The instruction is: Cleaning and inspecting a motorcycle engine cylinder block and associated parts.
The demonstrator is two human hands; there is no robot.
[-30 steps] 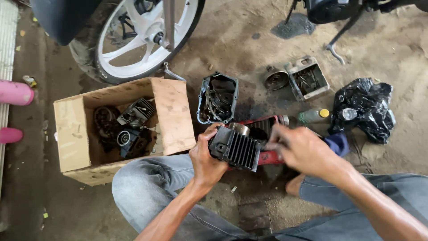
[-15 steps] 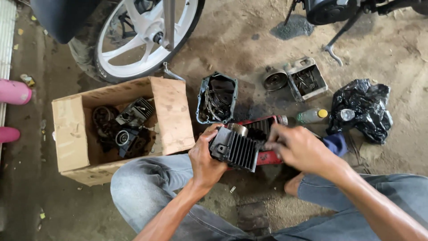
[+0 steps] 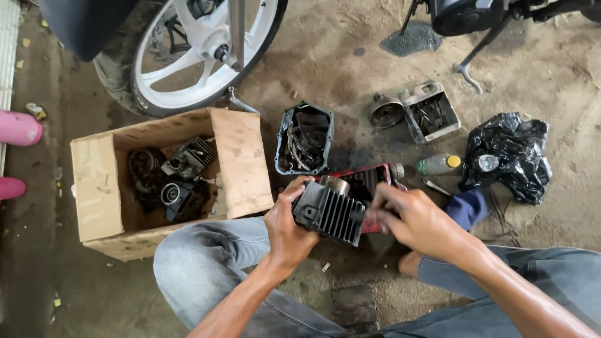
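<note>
My left hand (image 3: 286,223) grips a black finned engine cylinder (image 3: 330,211) by its left end, holding it above a red tray (image 3: 370,181) on the ground. My right hand (image 3: 416,219) is at the cylinder's right side, fingers curled and slightly blurred; whether it holds something small cannot be told. I am squatting, with my jeans-clad knees at the bottom of the view.
A cardboard box (image 3: 239,161) with dark engine parts sits at the left. Beyond lie a black engine cover (image 3: 305,139), a round part (image 3: 385,113), a metal cover (image 3: 431,115), a small bottle (image 3: 439,164), a black plastic bag (image 3: 508,156) and a motorcycle wheel (image 3: 199,52).
My right hand has shifted slightly against the cylinder's right side. The cylinder stays held in my left hand in nearly the same place.
</note>
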